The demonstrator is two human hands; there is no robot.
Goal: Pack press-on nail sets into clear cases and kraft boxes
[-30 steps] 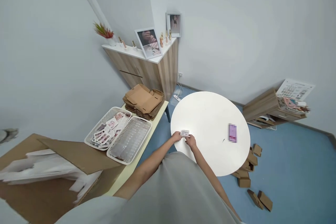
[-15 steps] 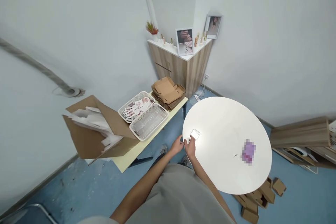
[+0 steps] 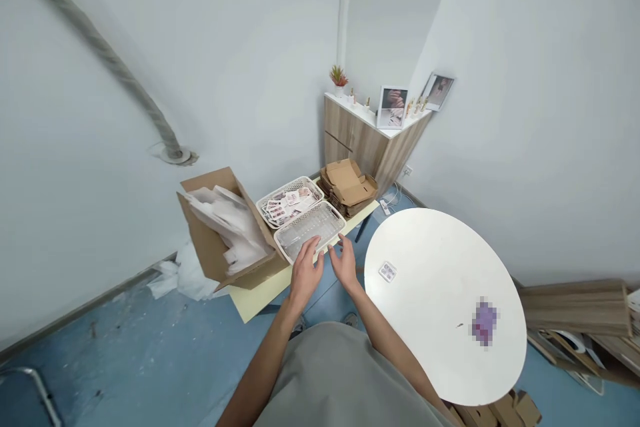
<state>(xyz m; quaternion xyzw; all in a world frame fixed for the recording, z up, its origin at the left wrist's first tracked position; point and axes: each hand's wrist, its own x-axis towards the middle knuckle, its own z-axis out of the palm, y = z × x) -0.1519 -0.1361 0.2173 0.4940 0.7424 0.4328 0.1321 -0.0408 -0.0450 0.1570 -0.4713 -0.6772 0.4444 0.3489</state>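
My left hand (image 3: pixel 306 275) is held up with its fingers apart, at the near side of an empty-looking white plastic basket (image 3: pixel 283 247). Close beside it, my right hand (image 3: pixel 345 267) is also open, near the basket's right corner. Neither hand holds anything. Whether the left fingertips touch the basket I cannot tell. Behind this basket stands a second white basket (image 3: pixel 260 211) with many small printed cards (image 3: pixel 286 205) in it. A small white square packet (image 3: pixel 387 271) with dark printed marks lies on the round white table (image 3: pixel 430 240), right of my right hand.
On the narrow yellow table (image 3: pixel 255 297) stand a carton (image 3: pixel 207 240) of white sheets and a stack of flat cardboard boxes (image 3: pixel 347 183). A corner cabinet (image 3: pixel 370 157) bears picture frames. A blurred purple thing (image 3: pixel 484 323) lies on the round table. Folded boxes (image 3: pixel 515 408) lie below.
Both hands have left the round table's edge and moved left to the baskets. The small white packet stays on the round table, apart from my hands. The view has turned left.
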